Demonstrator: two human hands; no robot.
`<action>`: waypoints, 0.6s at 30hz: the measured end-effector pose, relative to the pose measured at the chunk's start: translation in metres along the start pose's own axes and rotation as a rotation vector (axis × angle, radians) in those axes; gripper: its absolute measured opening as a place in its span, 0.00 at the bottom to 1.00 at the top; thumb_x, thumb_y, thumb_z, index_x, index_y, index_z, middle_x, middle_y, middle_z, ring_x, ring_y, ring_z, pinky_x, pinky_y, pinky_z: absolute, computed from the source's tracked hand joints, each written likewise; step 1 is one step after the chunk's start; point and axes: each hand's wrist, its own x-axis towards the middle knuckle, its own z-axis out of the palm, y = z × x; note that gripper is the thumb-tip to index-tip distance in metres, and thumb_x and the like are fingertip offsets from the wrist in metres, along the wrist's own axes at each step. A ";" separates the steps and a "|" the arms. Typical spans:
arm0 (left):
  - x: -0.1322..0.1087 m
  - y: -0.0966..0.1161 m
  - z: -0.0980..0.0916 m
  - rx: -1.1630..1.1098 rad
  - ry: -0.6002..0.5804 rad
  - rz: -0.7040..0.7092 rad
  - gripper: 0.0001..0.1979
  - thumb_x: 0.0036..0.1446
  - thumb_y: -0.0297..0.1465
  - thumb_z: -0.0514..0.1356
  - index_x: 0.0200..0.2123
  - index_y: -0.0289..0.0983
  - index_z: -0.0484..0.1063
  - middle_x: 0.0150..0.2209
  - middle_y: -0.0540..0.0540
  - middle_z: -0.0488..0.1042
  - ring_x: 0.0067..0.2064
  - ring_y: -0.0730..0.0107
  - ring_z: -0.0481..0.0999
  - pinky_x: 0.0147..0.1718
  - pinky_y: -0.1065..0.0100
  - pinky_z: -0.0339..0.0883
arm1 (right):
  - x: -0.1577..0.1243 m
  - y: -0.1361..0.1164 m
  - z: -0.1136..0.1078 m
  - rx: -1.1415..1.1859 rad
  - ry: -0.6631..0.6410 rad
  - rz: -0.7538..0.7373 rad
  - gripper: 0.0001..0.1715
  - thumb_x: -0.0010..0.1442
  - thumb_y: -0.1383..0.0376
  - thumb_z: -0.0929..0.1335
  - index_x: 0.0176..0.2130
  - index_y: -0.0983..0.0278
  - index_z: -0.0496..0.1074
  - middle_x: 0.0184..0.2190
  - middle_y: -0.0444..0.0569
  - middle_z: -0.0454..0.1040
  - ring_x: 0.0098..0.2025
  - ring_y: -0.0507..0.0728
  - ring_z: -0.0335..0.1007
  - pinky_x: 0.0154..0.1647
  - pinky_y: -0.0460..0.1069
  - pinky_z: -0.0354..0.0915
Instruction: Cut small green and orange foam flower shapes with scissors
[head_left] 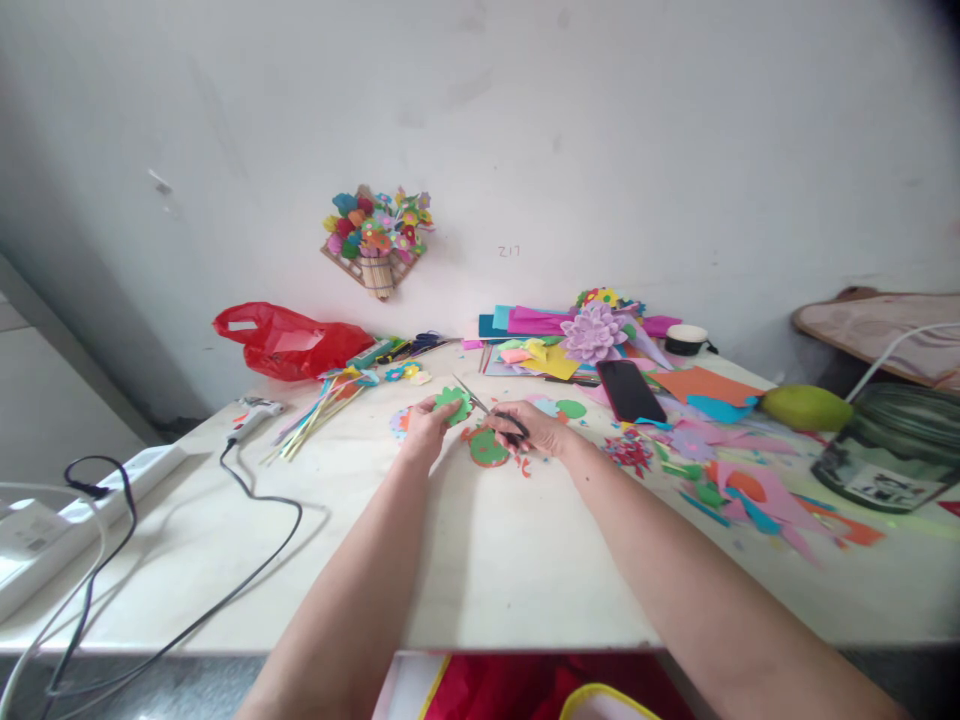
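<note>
My left hand [426, 425] pinches a green scalloped flower cutout [453, 404] above the table. Fingers of my right hand [538, 428] are wrapped round the dark handles of a pair of scissors [511, 424], whose blades point up and left beside the cutout. Below the scissors lies a green round piece [489, 448] on top of an orange one, with small orange scraps [523, 465] near it. A lilac and orange cutout [398, 424] lies partly hidden behind my left hand. Past my right hand sits a green oval piece [571, 409].
A glue gun [255, 418] with a trailing black cord and a white power strip [120, 490] lie at left. Near the wall are a red plastic bag [292, 345] and thin sticks [319, 415]. On the right are a phone [630, 391], foam scraps [757, 490] and a glass jar [889, 450].
</note>
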 end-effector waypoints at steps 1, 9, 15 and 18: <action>0.000 0.000 0.000 0.003 -0.005 -0.001 0.13 0.35 0.32 0.71 0.26 0.33 0.76 0.26 0.46 0.76 0.29 0.69 0.75 0.36 0.66 0.67 | 0.001 0.001 -0.001 0.008 0.001 -0.001 0.20 0.55 0.51 0.66 0.26 0.66 0.63 0.16 0.41 0.68 0.12 0.44 0.57 0.09 0.40 0.47; -0.005 0.005 0.003 0.082 -0.036 -0.013 0.10 0.36 0.31 0.71 0.23 0.32 0.75 0.23 0.46 0.75 0.27 0.70 0.73 0.31 0.68 0.64 | -0.001 0.002 -0.006 -0.015 -0.020 0.023 0.19 0.56 0.52 0.66 0.28 0.66 0.64 0.18 0.41 0.69 0.13 0.44 0.58 0.10 0.40 0.48; -0.005 0.005 0.002 0.104 -0.058 -0.010 0.09 0.36 0.31 0.70 0.23 0.33 0.76 0.24 0.46 0.76 0.27 0.70 0.72 0.31 0.68 0.63 | 0.000 0.002 -0.007 -0.048 -0.025 0.023 0.19 0.55 0.52 0.66 0.28 0.66 0.65 0.17 0.41 0.68 0.13 0.45 0.58 0.10 0.41 0.49; -0.005 0.005 0.000 0.117 -0.063 -0.009 0.09 0.37 0.31 0.70 0.23 0.34 0.76 0.24 0.46 0.76 0.27 0.70 0.72 0.31 0.68 0.63 | 0.002 0.006 -0.009 -0.055 -0.032 0.020 0.19 0.54 0.52 0.67 0.29 0.66 0.66 0.17 0.41 0.67 0.13 0.45 0.58 0.11 0.41 0.48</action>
